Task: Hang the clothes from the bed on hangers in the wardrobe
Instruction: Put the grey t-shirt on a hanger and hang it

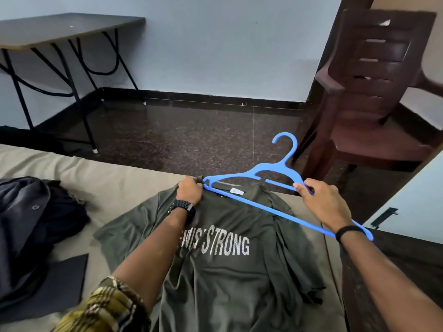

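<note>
A dark green T-shirt (230, 264) with white lettering lies spread on the bed (100, 178), collar toward the far edge. A blue plastic hanger (271, 172) lies tilted over the collar, hook pointing away from me. My left hand (189, 191) pinches the shirt's left shoulder at the collar, right beside the hanger's left tip. My right hand (322, 200) grips the hanger's right arm and lower bar. The wardrobe is not in view.
A heap of dark clothes (33, 226) lies on the bed at left, with a flat black piece (64, 281) beside it. A brown plastic chair (374, 92) stands right of the bed. A folding table (67, 29) stands at the far left wall. Dark floor lies between.
</note>
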Available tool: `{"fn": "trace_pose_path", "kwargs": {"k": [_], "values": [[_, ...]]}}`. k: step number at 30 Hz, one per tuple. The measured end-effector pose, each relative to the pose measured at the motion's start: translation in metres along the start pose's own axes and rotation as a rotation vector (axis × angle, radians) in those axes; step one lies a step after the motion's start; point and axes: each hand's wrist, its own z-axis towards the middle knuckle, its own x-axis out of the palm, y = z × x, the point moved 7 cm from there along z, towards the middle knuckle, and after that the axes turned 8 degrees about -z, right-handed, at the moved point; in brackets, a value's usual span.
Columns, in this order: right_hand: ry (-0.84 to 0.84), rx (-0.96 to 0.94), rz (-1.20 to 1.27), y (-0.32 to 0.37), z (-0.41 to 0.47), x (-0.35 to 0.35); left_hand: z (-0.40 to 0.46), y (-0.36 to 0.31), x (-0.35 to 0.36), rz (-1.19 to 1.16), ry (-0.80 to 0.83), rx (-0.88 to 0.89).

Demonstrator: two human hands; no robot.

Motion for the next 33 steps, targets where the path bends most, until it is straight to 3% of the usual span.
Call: {"fn": "trace_pose_path", "kwargs": {"k": [6,17,24,27,30,33], "values": [[0.079,-0.105,0.045,0.011,0.007,0.006,-0.011,-0.016,-0.023,-0.142,-0.071,0.235],[0.153,-0.225,0.022,0.099,0.007,0.051,-0.036,-0.045,-0.057,-0.293,0.124,0.499],[0.145,-0.298,0.001,0.136,0.016,0.059,-0.008,-0.048,-0.072,-0.047,0.475,0.468],[-0.051,-0.411,-0.071,0.146,0.009,0.048,0.002,-0.051,-0.076,-0.018,0.402,0.495],[-0.209,-0.586,0.048,0.151,-0.016,0.044,0.014,-0.045,-0.08,-0.06,0.335,0.468],[0.109,-0.666,0.022,0.153,-0.035,0.082,0.018,-0.038,-0.08,-0.139,0.334,0.424]]}}
